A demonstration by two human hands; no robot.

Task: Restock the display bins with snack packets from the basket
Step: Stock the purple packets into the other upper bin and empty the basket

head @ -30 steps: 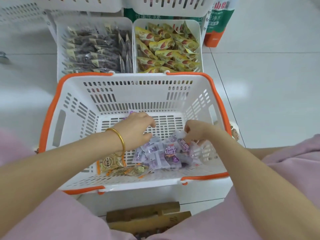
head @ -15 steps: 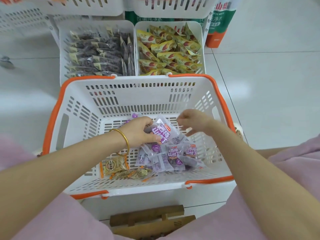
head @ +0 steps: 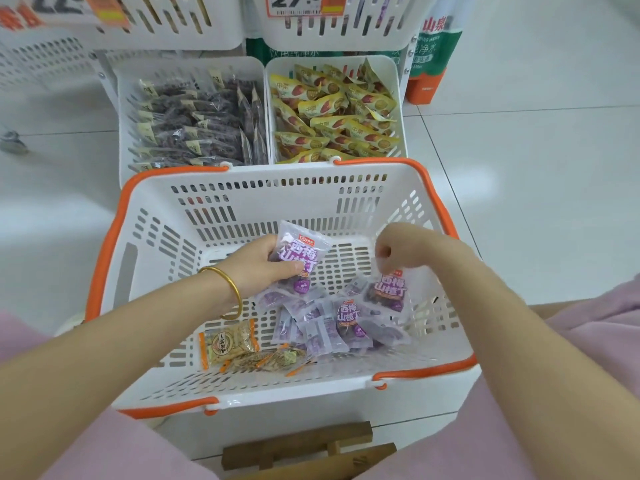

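A white basket (head: 156,244) with orange handles sits in front of me. My left hand (head: 256,265) grips a purple snack packet (head: 299,254), raised above the basket floor. My right hand (head: 405,247) pinches the top corner of a second purple packet (head: 388,292), which hangs down from it. A heap of several purple packets (head: 329,327) lies on the basket floor below both hands. Orange-trimmed packets (head: 230,342) lie at the near left of the floor.
Behind the basket stand two white display bins: the left bin (head: 121,109) holds dark packets (head: 194,126), the right bin (head: 398,98) holds yellow packets (head: 332,116). Upper bins with price tags (head: 294,3) hang above. A wooden stool (head: 301,445) is under me.
Both hands have risen from the heap. My left hand took hold of a purple packet and lifted it; my right hand pinched another packet and raised it.
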